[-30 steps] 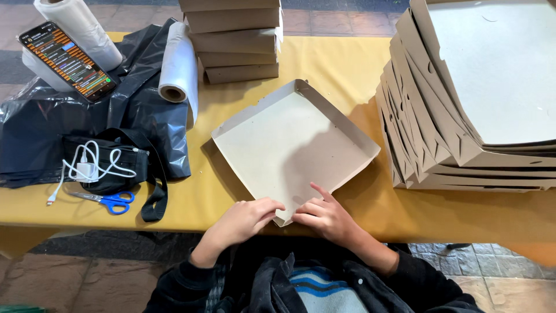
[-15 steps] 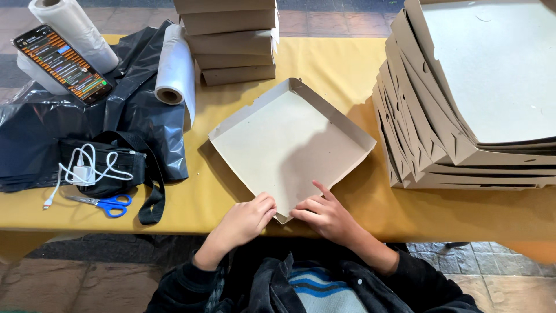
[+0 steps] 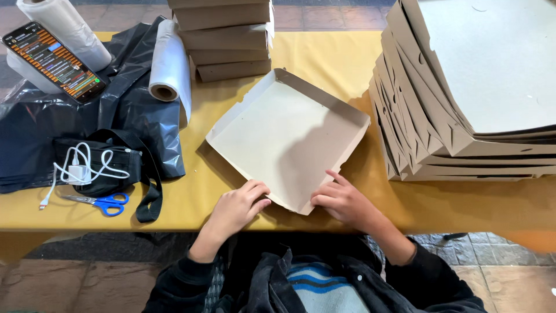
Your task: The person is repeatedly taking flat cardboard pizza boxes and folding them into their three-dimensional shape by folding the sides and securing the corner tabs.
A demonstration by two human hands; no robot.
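- Since 1 second ago little has moved: the box (image 3: 288, 138) has shifted slightly and sits a touch more square, and both hands have stayed at its near corner.
- The left hand (image 3: 236, 208) rests with its fingers curled against the near-left edge of the box, touching the cardboard; whether it grips the flap or only presses on it I cannot tell.
- The right hand (image 3: 341, 201) lies just right of the near corner, fingers spread and pointing toward the box, fingertips on its near-right edge. It is pressing, not closed around anything.
- The 2 hands are apart, with the corner between them.
- The box is a shallow, open cardboard tray, turned like a diamond, in the middle of the yellow worktop (image 3: 324, 52). Its far walls stand up; the near corner looks lower, so I judge that the folding of that corner is under way and not finished.
- Right of it, a leaning pile of flat blanks (image 3: 463, 98) stands near the box.
- At the far edge, a stack of folded boxes (image 3: 226, 40).
- Left: a black plastic sheet (image 3: 121, 110) with 2 rolls of clear film (image 3: 171, 64), a phone (image 3: 53, 59) lit up, a black pouch (image 3: 110, 168) carrying a white charger cable (image 3: 81, 168), and blue scissors (image 3: 104, 203) near the worktop's near edge.
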